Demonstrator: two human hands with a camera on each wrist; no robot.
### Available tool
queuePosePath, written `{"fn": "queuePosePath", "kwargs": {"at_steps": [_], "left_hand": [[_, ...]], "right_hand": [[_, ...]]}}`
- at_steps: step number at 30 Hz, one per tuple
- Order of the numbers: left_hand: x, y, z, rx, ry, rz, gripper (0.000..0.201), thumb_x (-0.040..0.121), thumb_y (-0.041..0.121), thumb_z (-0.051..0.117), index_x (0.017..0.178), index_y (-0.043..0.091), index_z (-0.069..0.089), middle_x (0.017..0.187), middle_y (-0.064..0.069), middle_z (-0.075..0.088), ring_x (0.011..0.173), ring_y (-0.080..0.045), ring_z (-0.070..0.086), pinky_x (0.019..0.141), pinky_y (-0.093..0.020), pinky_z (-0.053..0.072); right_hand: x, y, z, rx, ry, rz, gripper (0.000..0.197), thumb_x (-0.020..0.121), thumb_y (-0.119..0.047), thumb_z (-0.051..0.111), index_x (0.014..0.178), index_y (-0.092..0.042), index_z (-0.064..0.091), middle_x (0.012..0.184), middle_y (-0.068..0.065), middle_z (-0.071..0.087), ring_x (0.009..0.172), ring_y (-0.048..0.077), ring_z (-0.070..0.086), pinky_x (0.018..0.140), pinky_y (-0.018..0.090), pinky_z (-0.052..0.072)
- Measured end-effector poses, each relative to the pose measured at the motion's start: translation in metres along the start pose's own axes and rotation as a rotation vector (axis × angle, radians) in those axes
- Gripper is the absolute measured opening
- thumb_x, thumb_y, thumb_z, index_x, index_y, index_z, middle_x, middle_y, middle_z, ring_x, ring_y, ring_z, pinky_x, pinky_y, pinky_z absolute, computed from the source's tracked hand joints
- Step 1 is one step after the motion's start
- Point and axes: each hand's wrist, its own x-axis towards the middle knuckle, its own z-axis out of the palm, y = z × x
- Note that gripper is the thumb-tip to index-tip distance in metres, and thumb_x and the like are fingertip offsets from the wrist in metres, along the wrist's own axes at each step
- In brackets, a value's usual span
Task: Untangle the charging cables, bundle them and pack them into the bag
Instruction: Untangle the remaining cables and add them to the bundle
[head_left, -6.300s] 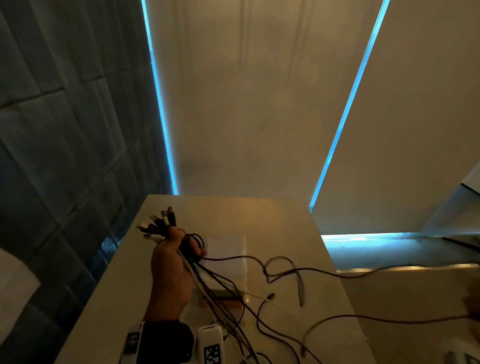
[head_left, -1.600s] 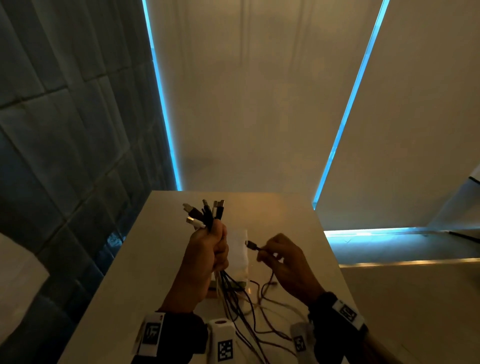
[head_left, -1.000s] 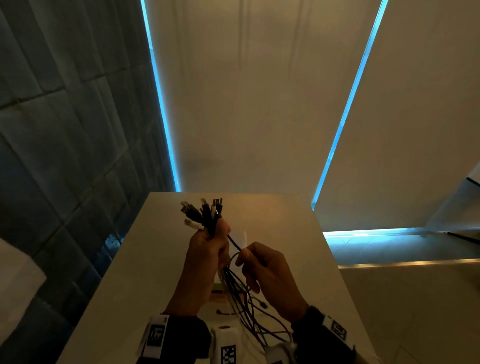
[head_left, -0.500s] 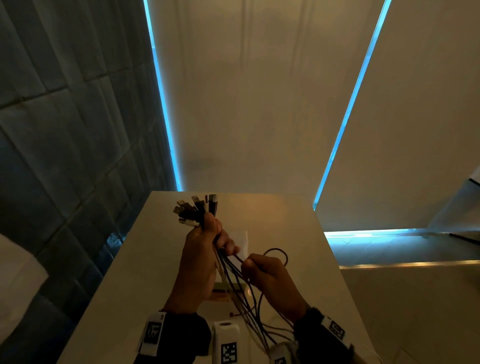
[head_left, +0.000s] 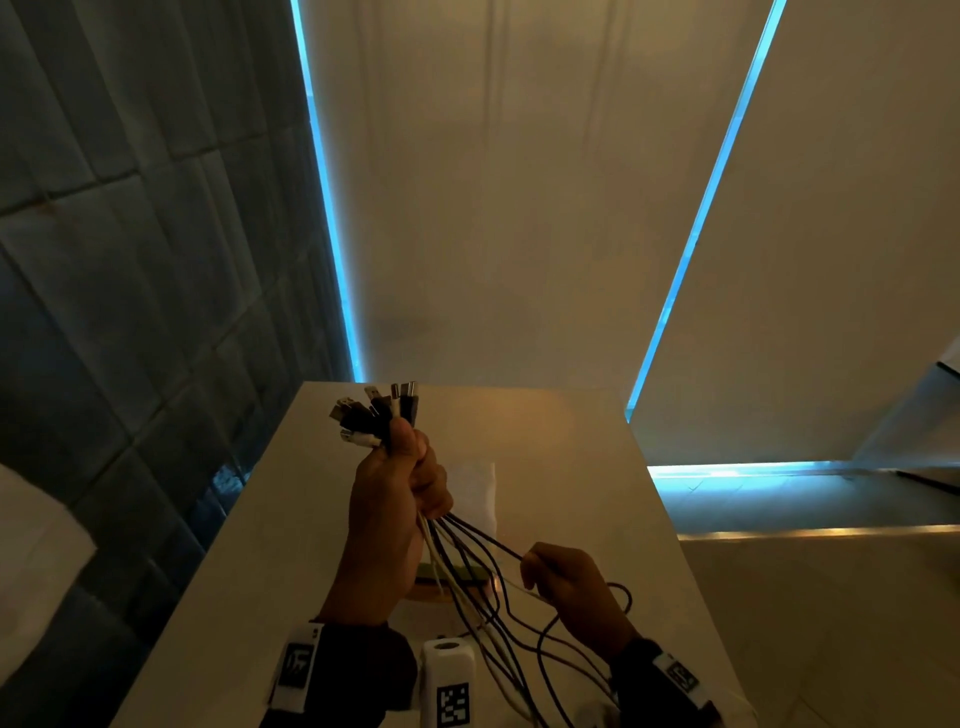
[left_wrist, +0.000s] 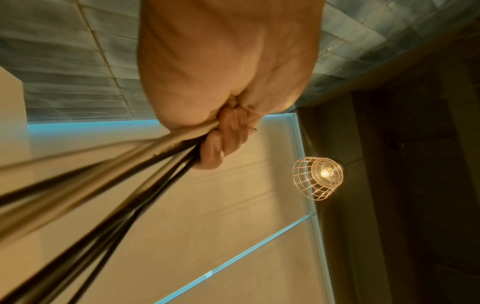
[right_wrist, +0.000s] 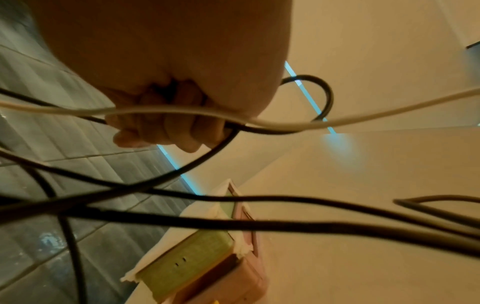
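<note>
My left hand (head_left: 397, 493) is raised over the table and grips a bunch of charging cables (head_left: 467, 577) just below their plugs (head_left: 376, 418), which fan out above the fist. In the left wrist view the curled fingers (left_wrist: 228, 135) clamp dark and pale cables (left_wrist: 103, 185) that stream away. Lower right, my right hand (head_left: 566, 582) pinches one black cable (head_left: 488, 543) drawn out taut from the bunch. The right wrist view shows its fingers (right_wrist: 166, 131) curled round that black cable (right_wrist: 259, 129). A white bag (head_left: 475, 491) lies flat on the table behind the hands.
The pale table (head_left: 571, 467) is narrow, with a tiled wall on the left and a drop on the right. A green and pink box (right_wrist: 207, 257) sits on the bag under the hanging cables. A caged lamp (left_wrist: 318, 181) glows overhead.
My right hand has slid down and to the right along one black cable, pulling it out straight from the bunch. My left hand keeps its grip on the plug ends.
</note>
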Motion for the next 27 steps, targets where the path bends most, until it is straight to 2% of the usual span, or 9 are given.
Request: {"fn": "queuePosePath", "kwargs": {"at_steps": [6, 10, 14, 16, 18, 21, 23, 25, 27], "left_hand": [[-0.001, 0.002, 0.002, -0.013, -0.012, -0.017, 0.040, 0.096, 0.039, 0.034, 0.066, 0.013, 0.036, 0.049, 0.006, 0.026, 0.039, -0.007, 0.018, 0.043, -0.021, 0.016], [0.000, 0.003, 0.001, 0.026, -0.043, -0.100, 0.040, 0.093, 0.042, 0.037, 0.066, 0.013, 0.038, 0.048, 0.006, 0.026, 0.038, -0.006, 0.018, 0.041, -0.019, 0.015], [-0.001, 0.002, -0.001, 0.131, -0.039, -0.149, 0.039, 0.091, 0.043, 0.039, 0.066, 0.013, 0.038, 0.047, 0.004, 0.031, 0.037, -0.008, 0.020, 0.040, -0.020, 0.015], [-0.002, -0.002, 0.000, 0.186, -0.009, -0.165, 0.039, 0.093, 0.043, 0.038, 0.069, 0.012, 0.040, 0.049, 0.000, 0.042, 0.036, -0.010, 0.028, 0.038, -0.020, 0.021], [-0.004, -0.004, 0.001, 0.225, 0.023, -0.181, 0.038, 0.098, 0.038, 0.036, 0.072, 0.011, 0.043, 0.056, -0.007, 0.058, 0.042, -0.015, 0.044, 0.039, -0.022, 0.031], [-0.006, -0.002, 0.005, 0.252, 0.007, -0.191, 0.040, 0.101, 0.037, 0.032, 0.087, 0.007, 0.054, 0.084, -0.016, 0.073, 0.068, -0.027, 0.066, 0.055, -0.032, 0.049], [-0.007, 0.000, 0.008, 0.194, -0.037, -0.185, 0.042, 0.099, 0.038, 0.031, 0.096, 0.005, 0.056, 0.099, -0.019, 0.072, 0.086, -0.031, 0.070, 0.070, -0.040, 0.056], [-0.009, 0.005, 0.010, 0.046, -0.076, -0.180, 0.041, 0.094, 0.041, 0.034, 0.083, 0.006, 0.052, 0.099, -0.022, 0.071, 0.091, -0.033, 0.069, 0.075, -0.042, 0.058], [-0.012, 0.010, 0.010, -0.067, -0.097, -0.177, 0.039, 0.092, 0.041, 0.036, 0.073, 0.008, 0.046, 0.088, -0.022, 0.070, 0.084, -0.035, 0.069, 0.071, -0.040, 0.059]], "right_hand": [[-0.006, 0.023, 0.004, -0.005, -0.012, 0.086, 0.033, 0.088, -0.044, 0.051, 0.058, -0.031, 0.054, 0.055, -0.008, 0.044, 0.054, 0.002, 0.041, 0.057, 0.021, 0.035], [-0.003, 0.018, 0.005, -0.068, 0.053, 0.114, 0.040, 0.095, -0.025, 0.056, 0.055, -0.032, 0.057, 0.050, -0.009, 0.047, 0.051, 0.002, 0.044, 0.057, 0.023, 0.036], [0.008, -0.036, -0.006, 0.091, 0.195, 0.066, 0.035, 0.097, -0.020, 0.055, 0.063, -0.014, 0.061, 0.050, -0.008, 0.045, 0.048, 0.003, 0.039, 0.052, 0.021, 0.032], [0.012, -0.071, -0.012, 0.202, 0.182, -0.013, 0.034, 0.096, -0.024, 0.054, 0.067, -0.008, 0.059, 0.051, -0.009, 0.041, 0.047, 0.005, 0.034, 0.048, 0.018, 0.029], [0.014, -0.099, -0.015, 0.259, 0.134, -0.096, 0.033, 0.093, -0.030, 0.055, 0.068, -0.008, 0.059, 0.051, -0.011, 0.041, 0.047, 0.004, 0.034, 0.047, 0.017, 0.029], [0.013, -0.124, -0.013, 0.301, 0.027, -0.171, 0.032, 0.088, -0.039, 0.055, 0.068, -0.015, 0.061, 0.051, -0.011, 0.045, 0.048, 0.001, 0.037, 0.049, 0.015, 0.031], [0.011, -0.129, -0.012, 0.320, -0.044, -0.186, 0.034, 0.085, -0.040, 0.054, 0.068, -0.012, 0.061, 0.051, -0.012, 0.048, 0.048, 0.000, 0.037, 0.049, 0.013, 0.031], [0.009, -0.127, -0.011, 0.340, -0.086, -0.176, 0.034, 0.086, -0.037, 0.056, 0.069, -0.008, 0.060, 0.051, -0.012, 0.045, 0.048, 0.001, 0.034, 0.049, 0.013, 0.029], [0.008, -0.122, -0.012, 0.340, -0.086, -0.155, 0.031, 0.089, -0.032, 0.057, 0.069, -0.009, 0.061, 0.054, -0.010, 0.041, 0.048, 0.003, 0.033, 0.049, 0.014, 0.028]]}}
